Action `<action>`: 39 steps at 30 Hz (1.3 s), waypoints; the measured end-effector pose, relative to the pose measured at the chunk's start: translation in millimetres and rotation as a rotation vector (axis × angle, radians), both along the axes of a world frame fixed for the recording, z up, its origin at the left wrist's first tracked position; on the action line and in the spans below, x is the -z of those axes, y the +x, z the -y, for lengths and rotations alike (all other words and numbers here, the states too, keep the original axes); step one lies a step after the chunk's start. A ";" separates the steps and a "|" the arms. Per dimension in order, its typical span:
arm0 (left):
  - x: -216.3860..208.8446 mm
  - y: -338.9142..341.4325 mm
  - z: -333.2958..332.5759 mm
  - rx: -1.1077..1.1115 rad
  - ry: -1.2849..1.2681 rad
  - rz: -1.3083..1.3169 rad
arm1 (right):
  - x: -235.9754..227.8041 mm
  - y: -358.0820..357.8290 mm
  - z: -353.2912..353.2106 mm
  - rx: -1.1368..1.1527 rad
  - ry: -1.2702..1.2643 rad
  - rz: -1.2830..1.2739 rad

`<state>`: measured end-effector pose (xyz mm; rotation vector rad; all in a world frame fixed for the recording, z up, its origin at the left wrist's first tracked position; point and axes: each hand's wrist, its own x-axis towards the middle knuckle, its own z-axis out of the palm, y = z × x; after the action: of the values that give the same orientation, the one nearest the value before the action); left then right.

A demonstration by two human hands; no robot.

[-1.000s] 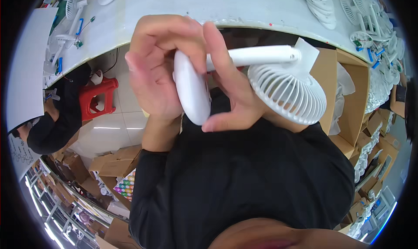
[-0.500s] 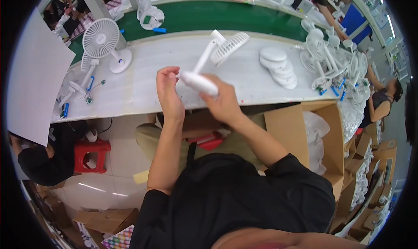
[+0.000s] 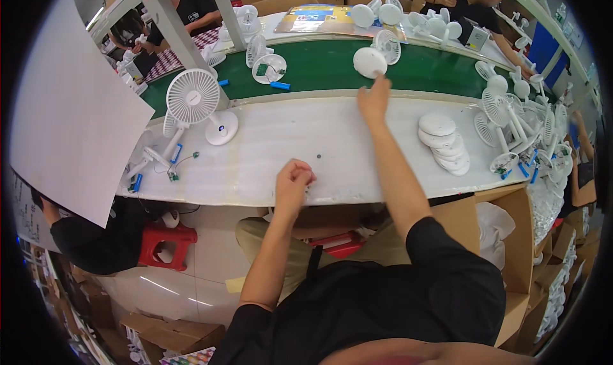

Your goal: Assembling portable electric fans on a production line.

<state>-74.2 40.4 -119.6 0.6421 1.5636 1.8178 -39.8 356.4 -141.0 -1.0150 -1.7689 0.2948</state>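
My right hand [image 3: 374, 102] reaches to the green conveyor belt, its fingertips at the lower edge of a white fan's round base [image 3: 370, 63]. Its thumb stands apart from the base, and the fingers look loosened. That fan lies on its side, its grille head [image 3: 387, 47] behind the base. Over the near part of the white table, my left hand [image 3: 294, 181] is closed, fingers curled to the thumb; whatever is in them is too small to make out. A small dark round spot [image 3: 318, 156] shows on the tabletop beyond it.
Stacked white discs [image 3: 440, 144] lie at right, beside a heap of fans [image 3: 504, 116]. An upright fan [image 3: 193, 97] stands at left near blue cells with wired boards [image 3: 172, 173]. An opened base [image 3: 269, 68] rests on the belt [image 3: 319, 61]. A carton [image 3: 504, 237] stands below right.
The fan has gone from in front of me onto the belt, carried by my right hand, whose grip looks loosened. My left hand has come away from it and closed. The view has shifted.
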 end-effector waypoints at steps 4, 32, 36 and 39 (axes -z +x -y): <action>-40.7 -79.3 -35.9 -0.132 -0.005 -0.303 | -15.4 -21.5 78.6 -0.413 -0.314 0.195; -115.1 -16.4 -35.7 -0.260 0.354 -0.004 | -150.5 28.8 139.7 -1.122 -0.604 -0.735; -129.7 43.2 1.0 -0.164 0.380 0.057 | -152.6 68.5 178.6 -1.036 -0.018 -0.323; -148.3 67.1 15.7 -0.195 0.310 -0.412 | -151.5 94.9 192.2 -1.031 -0.135 -0.291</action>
<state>-7.1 24.7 28.7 1.0979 1.6590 2.2042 55.1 164.2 10.5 -0.0425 -1.8724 1.1436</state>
